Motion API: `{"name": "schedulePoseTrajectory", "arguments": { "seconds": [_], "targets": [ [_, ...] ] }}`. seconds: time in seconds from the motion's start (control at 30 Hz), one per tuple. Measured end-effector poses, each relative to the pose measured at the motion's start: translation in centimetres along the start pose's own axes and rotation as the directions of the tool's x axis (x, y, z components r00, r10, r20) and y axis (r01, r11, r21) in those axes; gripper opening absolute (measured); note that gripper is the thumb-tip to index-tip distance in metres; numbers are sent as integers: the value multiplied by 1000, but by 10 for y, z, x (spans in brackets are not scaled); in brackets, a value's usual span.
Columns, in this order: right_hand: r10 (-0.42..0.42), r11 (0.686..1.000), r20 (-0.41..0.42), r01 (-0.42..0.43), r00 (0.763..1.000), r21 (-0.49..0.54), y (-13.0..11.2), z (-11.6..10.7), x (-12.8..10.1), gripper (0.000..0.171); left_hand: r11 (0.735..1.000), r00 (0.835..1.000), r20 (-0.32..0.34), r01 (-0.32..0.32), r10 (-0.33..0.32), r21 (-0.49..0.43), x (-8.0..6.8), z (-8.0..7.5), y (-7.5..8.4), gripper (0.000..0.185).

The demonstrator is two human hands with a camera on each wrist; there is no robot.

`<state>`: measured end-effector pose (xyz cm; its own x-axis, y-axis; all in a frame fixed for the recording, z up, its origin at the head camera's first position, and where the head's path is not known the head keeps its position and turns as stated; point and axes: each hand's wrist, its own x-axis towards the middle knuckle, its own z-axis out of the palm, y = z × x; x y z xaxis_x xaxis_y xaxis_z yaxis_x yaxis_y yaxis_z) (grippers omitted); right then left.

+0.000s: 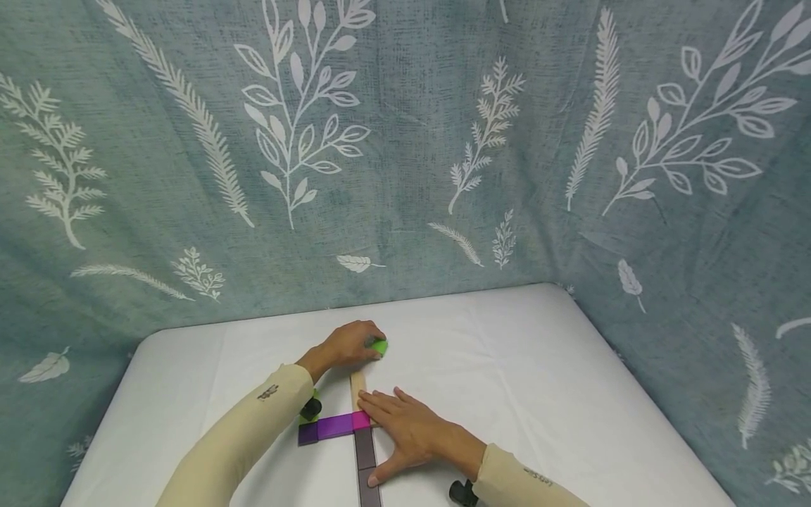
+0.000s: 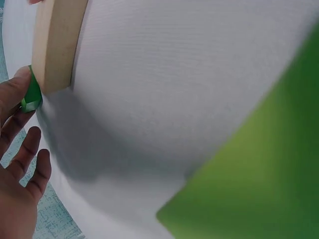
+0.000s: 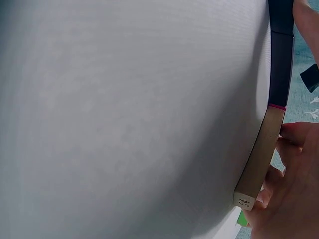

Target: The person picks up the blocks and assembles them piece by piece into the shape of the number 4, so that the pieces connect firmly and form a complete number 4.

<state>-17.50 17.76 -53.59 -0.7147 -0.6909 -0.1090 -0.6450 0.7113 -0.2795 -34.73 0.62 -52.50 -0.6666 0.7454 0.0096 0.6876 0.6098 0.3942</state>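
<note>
At the far end of the layout, my left hand pinches a small green block between thumb and fingers. In the left wrist view this green block appears by the end of a plain wooden block. My right hand lies spread with fingers straight. Its fingertips are at the wooden block and the pink block, its thumb at a dark grey block. The right wrist view shows the right hand along the wooden block, whose end bears a marking.
Left of the pink block run a purple block and a dark purple one. Another dark grey block adjoins the pink one. A large green surface fills the left wrist view's right side. The white table meets a leaf-patterned curtain.
</note>
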Motion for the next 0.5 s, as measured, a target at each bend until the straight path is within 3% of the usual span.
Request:
{"name": "schedulePoseTrajectory", "arguments": {
  "seconds": [0.5],
  "targets": [
    [5,1000,6,-5,1000,6,-1,-1,2,122,1000,1000,9,4,-4,-23,-2,-9,-3,34]
  ]
}}
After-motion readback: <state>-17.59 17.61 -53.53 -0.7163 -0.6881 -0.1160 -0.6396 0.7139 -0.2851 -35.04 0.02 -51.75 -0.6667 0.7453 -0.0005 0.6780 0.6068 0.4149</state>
